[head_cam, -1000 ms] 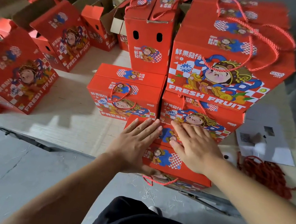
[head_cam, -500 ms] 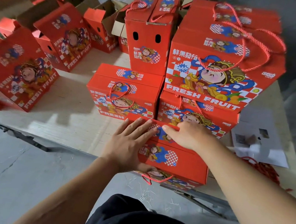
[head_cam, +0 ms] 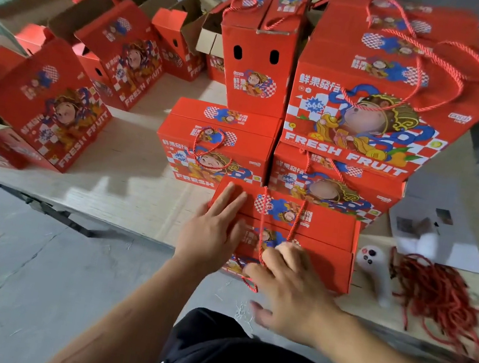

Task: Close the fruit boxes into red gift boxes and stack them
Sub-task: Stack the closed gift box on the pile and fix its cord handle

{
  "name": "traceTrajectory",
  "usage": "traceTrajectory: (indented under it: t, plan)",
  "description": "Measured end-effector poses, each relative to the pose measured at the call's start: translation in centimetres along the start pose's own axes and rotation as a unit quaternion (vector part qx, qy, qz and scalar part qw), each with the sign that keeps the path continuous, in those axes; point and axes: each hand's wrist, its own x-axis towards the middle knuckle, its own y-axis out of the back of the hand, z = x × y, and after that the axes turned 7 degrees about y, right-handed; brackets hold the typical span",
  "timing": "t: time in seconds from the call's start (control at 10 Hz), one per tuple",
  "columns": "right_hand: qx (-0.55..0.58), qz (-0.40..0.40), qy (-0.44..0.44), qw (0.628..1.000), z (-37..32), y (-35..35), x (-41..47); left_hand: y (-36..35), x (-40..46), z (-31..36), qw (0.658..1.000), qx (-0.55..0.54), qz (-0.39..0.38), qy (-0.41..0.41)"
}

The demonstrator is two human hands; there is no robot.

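A closed red gift box lies at the table's near edge. My left hand rests flat on the left part of its lid, fingers straight. My right hand is at the box's front edge, fingers curled round the red rope handle that runs across the lid. Behind stand closed boxes: a low one on the left, and on the right a large box stacked on another. A tall narrow box stands further back.
Open red boxes lean along the left side of the pale wooden table, more behind them. A heap of red ropes, a white handheld device and paper sheets lie to the right. Grey concrete floor lies below.
My right hand drew back from the far edge of the lid to the front edge and took the rope handle, which now lies across the lid. My left hand stayed flat on the lid.
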Motion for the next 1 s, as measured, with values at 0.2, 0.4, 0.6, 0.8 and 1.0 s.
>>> traceTrajectory:
  t: [0.2,0.4,0.6,0.8,1.0]
  plan:
    - [-0.082,-0.181,-0.117,0.973,0.6,-1.1,-4.4,-0.1,-0.4,-0.3,1.0,-0.003,0.002,-0.003]
    - [-0.211,-0.01,0.116,0.97,2.3,-0.7,-1.4,0.2,-0.4,0.0,1.0,-0.011,0.007,0.021]
    - [0.264,0.037,-0.085,0.96,1.4,3.6,1.5,0.3,-0.4,-0.2,0.999,-0.031,-0.015,0.022]
    - [0.534,0.147,-0.289,0.781,5.3,13.2,8.5,2.4,0.2,-0.3,0.948,-0.298,-0.094,0.062]
    - [0.545,0.073,-0.258,0.795,3.6,13.4,11.2,4.6,0.0,-0.1,0.916,-0.384,0.06,0.097]
